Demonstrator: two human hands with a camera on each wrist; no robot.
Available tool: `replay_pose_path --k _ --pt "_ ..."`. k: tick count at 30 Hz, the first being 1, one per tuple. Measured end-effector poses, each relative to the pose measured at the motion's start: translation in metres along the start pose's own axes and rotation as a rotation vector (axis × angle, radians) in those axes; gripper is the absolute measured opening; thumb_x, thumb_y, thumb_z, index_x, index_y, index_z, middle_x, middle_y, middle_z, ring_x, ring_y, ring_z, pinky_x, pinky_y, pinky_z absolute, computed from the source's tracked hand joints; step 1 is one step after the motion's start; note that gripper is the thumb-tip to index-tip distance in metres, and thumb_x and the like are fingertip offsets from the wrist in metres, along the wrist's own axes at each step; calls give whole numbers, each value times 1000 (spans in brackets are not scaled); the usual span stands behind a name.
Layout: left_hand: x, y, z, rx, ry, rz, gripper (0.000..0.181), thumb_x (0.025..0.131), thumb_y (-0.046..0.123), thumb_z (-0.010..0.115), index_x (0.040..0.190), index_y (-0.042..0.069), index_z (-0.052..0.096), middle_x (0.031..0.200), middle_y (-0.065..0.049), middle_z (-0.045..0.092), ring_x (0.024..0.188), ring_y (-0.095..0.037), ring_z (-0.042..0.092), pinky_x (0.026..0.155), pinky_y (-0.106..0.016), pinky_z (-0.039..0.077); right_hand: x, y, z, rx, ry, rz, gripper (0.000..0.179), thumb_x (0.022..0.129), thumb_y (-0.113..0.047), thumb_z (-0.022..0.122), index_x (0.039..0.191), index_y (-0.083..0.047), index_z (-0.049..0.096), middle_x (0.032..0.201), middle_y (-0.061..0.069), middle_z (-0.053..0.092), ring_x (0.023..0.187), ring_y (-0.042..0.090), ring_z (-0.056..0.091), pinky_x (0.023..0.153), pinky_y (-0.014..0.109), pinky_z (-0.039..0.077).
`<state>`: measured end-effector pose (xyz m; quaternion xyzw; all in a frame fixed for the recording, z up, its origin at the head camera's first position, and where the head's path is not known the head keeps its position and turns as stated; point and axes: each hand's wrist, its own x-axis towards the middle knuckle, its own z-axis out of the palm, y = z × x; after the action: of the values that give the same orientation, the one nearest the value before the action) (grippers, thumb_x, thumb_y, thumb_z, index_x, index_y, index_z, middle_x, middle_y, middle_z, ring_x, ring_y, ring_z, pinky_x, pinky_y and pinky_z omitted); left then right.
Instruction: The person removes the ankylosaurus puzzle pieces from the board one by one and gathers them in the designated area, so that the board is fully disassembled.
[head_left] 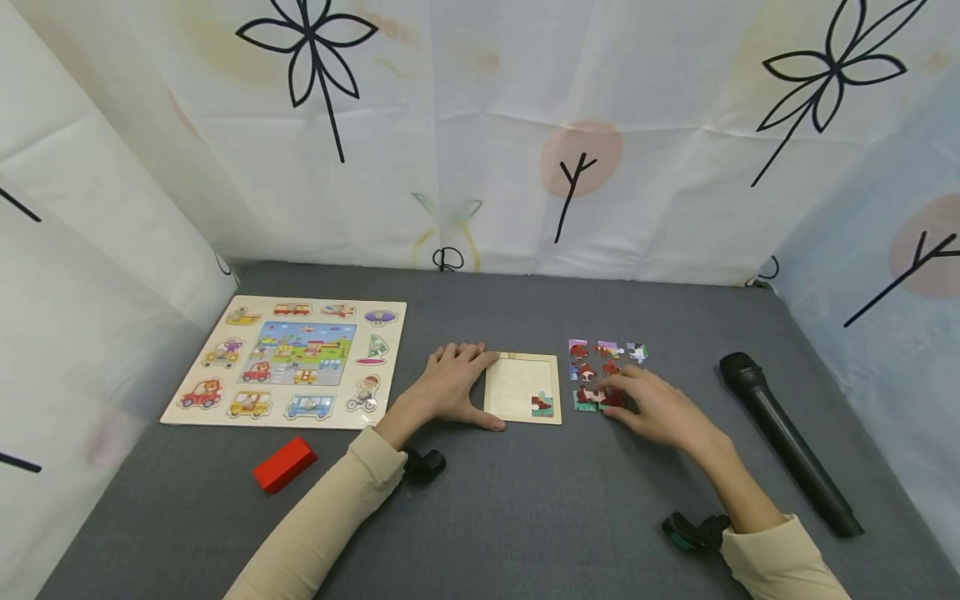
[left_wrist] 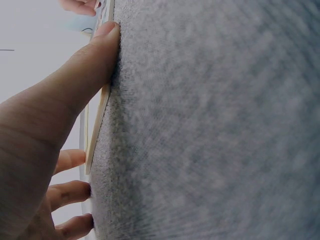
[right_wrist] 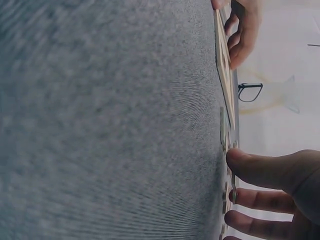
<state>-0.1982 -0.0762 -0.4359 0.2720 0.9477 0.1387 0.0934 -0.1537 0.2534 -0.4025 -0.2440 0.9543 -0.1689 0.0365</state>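
Observation:
My left hand [head_left: 453, 383] rests with spread fingers at the left side of a small wooden puzzle tray [head_left: 517, 361]. Its thumb [left_wrist: 95, 60] lies along the near edge, and a fingertip touches the far left corner. One jigsaw piece [head_left: 542, 405] with red and green print sits in the tray's near right corner. Right of the tray, my right hand [head_left: 660, 408] reaches over several loose jigsaw pieces [head_left: 585, 375]. Its thumb and index finger pinch a dark red piece [head_left: 613, 398] low among them. The fingers partly hide that piece and its neighbours.
A large vehicle picture puzzle board [head_left: 382, 400] lies at the left, with a red block [head_left: 285, 464] in front of it. A black microphone [head_left: 791, 446] lies at the far right. White printed cloth [head_left: 480, 167] hangs around the grey table [head_left: 525, 517].

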Motion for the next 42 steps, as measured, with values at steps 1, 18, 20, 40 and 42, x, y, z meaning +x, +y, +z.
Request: replay_pose_path --k 1,18,20,40,42 --pt "0 0 0 1 0 0 111 70 72 81 158 20 39 163 -15 38 144 -43 39 119 -68 27 -1 1 0 1 -1 5 29 91 -14 77 120 -11 73 115 11 69 102 32 66 86 54 55" --pt "1 -1 0 13 -8 -1 112 70 73 80 159 20 38 164 -15 37 144 -43 38 119 -68 26 -3 11 2 -11 -14 36 35 91 -13 77 125 -9 73 110 9 68 93 23 62 75 44 52" --pt "1 -1 0 13 -5 -3 111 70 73 80 159 20 38 164 -15 37 144 -43 38 119 -68 26 -3 10 2 -17 -14 43 35 91 -13 77 125 -10 73 109 9 67 92 23 62 74 44 52" --pt "1 -1 1 8 -13 -9 111 71 72 81 159 20 38 165 -14 36 145 -43 38 120 -68 25 0 4 -5 -18 10 62 35 93 -20 76 126 -10 72 113 12 67 97 27 64 76 49 55" --pt "1 -1 1 8 -12 -7 111 71 72 81 159 20 38 164 -14 36 145 -43 38 120 -68 25 3 1 -7 -20 21 46 36 92 -20 77 127 -9 72 114 12 68 96 26 64 74 46 54"
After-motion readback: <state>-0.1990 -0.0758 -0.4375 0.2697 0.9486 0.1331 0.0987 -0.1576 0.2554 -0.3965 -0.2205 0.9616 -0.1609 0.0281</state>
